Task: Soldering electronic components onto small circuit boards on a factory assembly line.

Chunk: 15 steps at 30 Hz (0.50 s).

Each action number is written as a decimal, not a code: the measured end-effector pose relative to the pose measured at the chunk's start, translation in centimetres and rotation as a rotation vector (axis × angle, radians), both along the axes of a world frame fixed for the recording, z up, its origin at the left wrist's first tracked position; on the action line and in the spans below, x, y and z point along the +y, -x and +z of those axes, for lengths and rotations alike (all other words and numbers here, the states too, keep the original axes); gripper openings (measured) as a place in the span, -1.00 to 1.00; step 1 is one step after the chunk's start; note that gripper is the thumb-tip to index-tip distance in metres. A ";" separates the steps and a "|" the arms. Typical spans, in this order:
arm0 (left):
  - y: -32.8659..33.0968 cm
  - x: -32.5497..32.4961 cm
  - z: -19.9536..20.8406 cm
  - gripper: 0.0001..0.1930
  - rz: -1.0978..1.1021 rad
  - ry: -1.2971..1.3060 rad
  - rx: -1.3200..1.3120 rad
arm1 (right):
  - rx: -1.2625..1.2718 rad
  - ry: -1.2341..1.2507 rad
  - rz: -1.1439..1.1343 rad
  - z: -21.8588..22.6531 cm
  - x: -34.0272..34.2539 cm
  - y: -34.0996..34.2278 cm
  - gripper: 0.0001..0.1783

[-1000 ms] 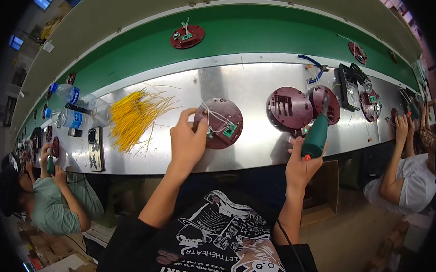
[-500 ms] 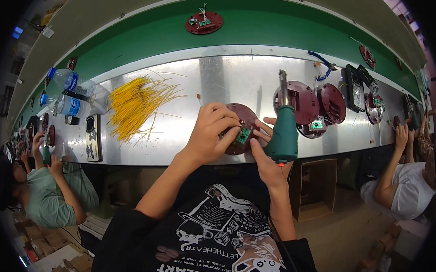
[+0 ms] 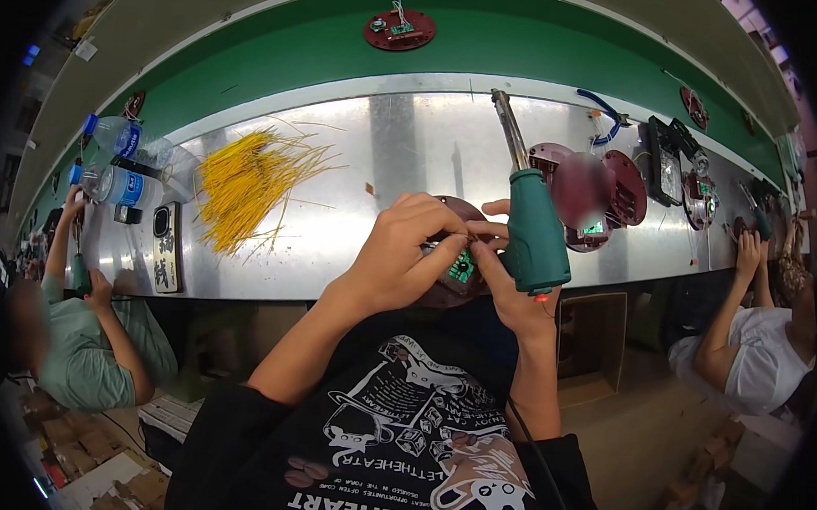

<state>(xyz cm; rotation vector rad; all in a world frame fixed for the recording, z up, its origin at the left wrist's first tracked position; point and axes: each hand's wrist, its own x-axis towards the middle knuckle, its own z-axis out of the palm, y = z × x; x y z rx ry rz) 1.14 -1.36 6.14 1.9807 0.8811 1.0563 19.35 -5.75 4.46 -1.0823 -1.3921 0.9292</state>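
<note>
A dark red round plate (image 3: pixel 439 296) lies at the near edge of the metal bench, with a small green circuit board (image 3: pixel 462 267) on it. My left hand (image 3: pixel 392 254) bends over the plate, thumb and fingers closed in a pinch above the board; what they pinch is too small to make out. My right hand (image 3: pixel 521 313) meets it there, its thumb and fingertips close to the left ones. Across the right hand lies a green-handled soldering iron (image 3: pixel 535 231), held with its metal barrel pointing away from me.
Yellow wires (image 3: pixel 247 189) are heaped left, beside a phone (image 3: pixel 166 246) and plastic bottles (image 3: pixel 131 188). More dark red plates (image 3: pixel 623 187), blue-handled pliers (image 3: pixel 606 116) and a black case (image 3: pixel 665 161) lie right. Behind runs a green strip (image 3: pixel 298 63) carrying plates. People work on both sides.
Both hands' fingertips have come together over the board. The soldering iron's barrel has swung left. The plate on the green strip has shifted slightly right in view.
</note>
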 end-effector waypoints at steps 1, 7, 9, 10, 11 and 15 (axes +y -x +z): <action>0.0 -0.1 0.3 -0.93 -0.001 0.000 -0.002 | 0.024 0.018 -0.014 0.3 -0.1 0.0 -0.53; -0.6 -0.5 1.4 -0.94 0.002 -0.009 -0.016 | -0.254 -0.176 -0.098 0.2 -0.5 -1.1 -0.61; -0.5 -0.6 1.8 -0.94 0.005 -0.020 -0.018 | -0.142 -0.094 -0.108 0.9 -1.0 -0.6 -0.62; -0.4 -0.7 1.9 -0.95 -0.004 -0.053 -0.004 | -0.030 -0.011 -0.118 1.6 -1.3 -0.2 -0.62; -0.4 -0.7 2.1 -0.96 -0.014 -0.086 0.010 | 0.083 0.074 -0.127 2.0 -1.5 0.0 -0.63; -0.4 -1.2 2.8 -0.95 -0.001 -0.133 0.039 | 0.212 0.103 -0.107 2.7 -1.8 0.0 -0.59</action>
